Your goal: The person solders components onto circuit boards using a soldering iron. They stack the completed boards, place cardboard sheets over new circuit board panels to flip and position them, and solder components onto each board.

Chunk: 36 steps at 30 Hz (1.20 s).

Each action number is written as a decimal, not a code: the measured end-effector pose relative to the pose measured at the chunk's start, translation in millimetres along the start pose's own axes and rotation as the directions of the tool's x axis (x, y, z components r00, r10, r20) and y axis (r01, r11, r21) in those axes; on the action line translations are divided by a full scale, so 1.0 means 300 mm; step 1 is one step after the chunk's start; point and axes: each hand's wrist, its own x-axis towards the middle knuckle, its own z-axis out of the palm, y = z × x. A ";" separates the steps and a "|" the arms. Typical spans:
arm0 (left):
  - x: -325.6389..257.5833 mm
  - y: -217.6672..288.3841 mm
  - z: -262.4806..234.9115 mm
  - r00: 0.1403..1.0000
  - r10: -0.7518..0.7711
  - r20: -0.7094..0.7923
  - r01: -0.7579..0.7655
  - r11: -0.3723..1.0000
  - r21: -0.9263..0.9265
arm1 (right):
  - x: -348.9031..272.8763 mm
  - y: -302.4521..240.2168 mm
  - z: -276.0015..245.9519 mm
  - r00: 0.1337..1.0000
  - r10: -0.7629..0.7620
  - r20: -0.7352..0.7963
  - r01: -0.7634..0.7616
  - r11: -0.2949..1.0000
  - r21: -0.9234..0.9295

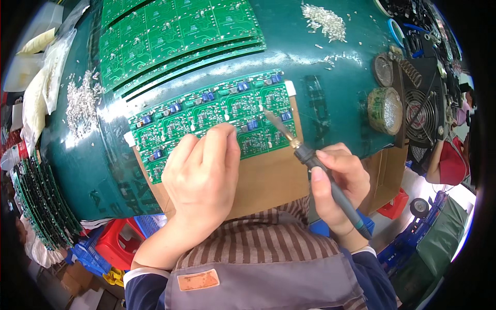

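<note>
A green circuit board panel (206, 111) with blue and silver parts lies on a sheet of brown cardboard (268, 181) at the table's near edge. White pieces sit at two of its corners. My right hand (341, 178) is closed round a soldering iron (306, 154), whose tip points up and left over the board's right half. Whether the tip touches the board I cannot tell. Over the board's near edge, left of the iron, my left hand (199, 175) is closed with its fingers bent together. Its fingertips, and anything in them, are hidden behind the hand.
Stacked green boards (181, 31) lie beyond the panel. Small clear parts form a left pile (82, 106) and a far right pile (324, 21). A tape roll (385, 111), a coil spring (411, 72) and a fan (419, 116) stand right. Upright boards (44, 204) are lined up left.
</note>
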 end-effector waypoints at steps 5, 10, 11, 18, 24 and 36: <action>0.016 -0.009 0.018 0.995 0.077 -0.061 -0.072 0.994 0.083 | 0.038 0.001 0.013 0.998 0.021 0.056 -0.022 1.000 0.009; 0.019 -0.015 0.022 0.996 0.074 -0.051 -0.070 0.994 0.083 | 0.057 0.000 0.015 0.995 0.030 0.093 -0.031 0.999 0.007; 0.020 -0.015 0.023 0.996 0.074 -0.045 -0.070 0.994 0.086 | 0.059 -0.001 0.015 0.995 0.032 0.095 -0.033 0.999 0.005; 0.021 -0.016 0.025 0.996 0.085 -0.015 -0.083 0.993 0.087 | 0.094 -0.007 0.006 0.988 -0.027 0.150 0.031 0.999 -0.022; 0.042 0.005 0.006 0.997 0.083 0.000 -0.083 0.988 0.132 | 0.086 -0.016 -0.022 0.992 -0.027 0.127 0.034 0.998 -0.052; 0.055 0.066 0.086 0.992 0.129 -0.001 -0.128 0.990 -0.050 | 0.036 0.038 -0.104 0.986 0.163 0.025 -0.164 0.985 0.047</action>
